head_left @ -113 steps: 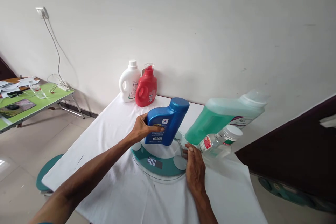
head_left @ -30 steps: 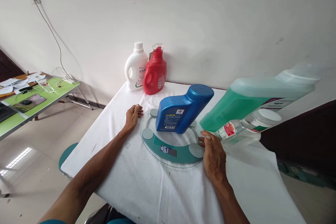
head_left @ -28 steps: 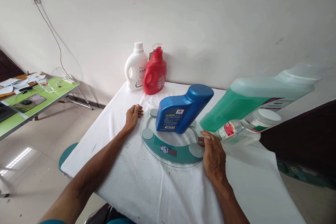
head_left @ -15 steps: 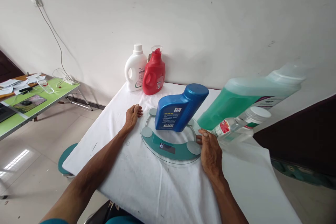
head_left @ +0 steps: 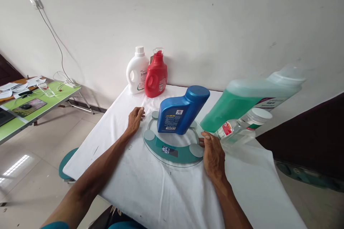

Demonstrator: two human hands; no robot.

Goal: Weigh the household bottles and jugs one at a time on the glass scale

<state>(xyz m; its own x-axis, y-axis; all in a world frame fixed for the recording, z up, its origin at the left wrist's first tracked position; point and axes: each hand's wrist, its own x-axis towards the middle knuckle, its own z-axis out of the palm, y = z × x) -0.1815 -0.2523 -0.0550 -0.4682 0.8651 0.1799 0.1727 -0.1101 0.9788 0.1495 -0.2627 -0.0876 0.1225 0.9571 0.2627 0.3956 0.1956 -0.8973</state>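
Leftmost, green side table (head_left: 32, 105) with papers, well apart. Next, left hand (head_left: 135, 118) flat on white tablecloth (head_left: 150, 193), fingers loosely curled, gripping nothing, just beside glass scale (head_left: 173, 150). Centre: blue bottle (head_left: 181, 111) standing on scale platform, cap leaning right, long axis roughly upright; display lit, digits unclear. Behind, white jug (head_left: 136, 71) and red jug (head_left: 156, 75) against wall. Right hand (head_left: 212, 154) open, palm down, fingertips touching scale rim, empty. Bottle between both hands, slightly nearer left. Far right: green-liquid bottle (head_left: 249, 100), clear bottle (head_left: 242, 128).
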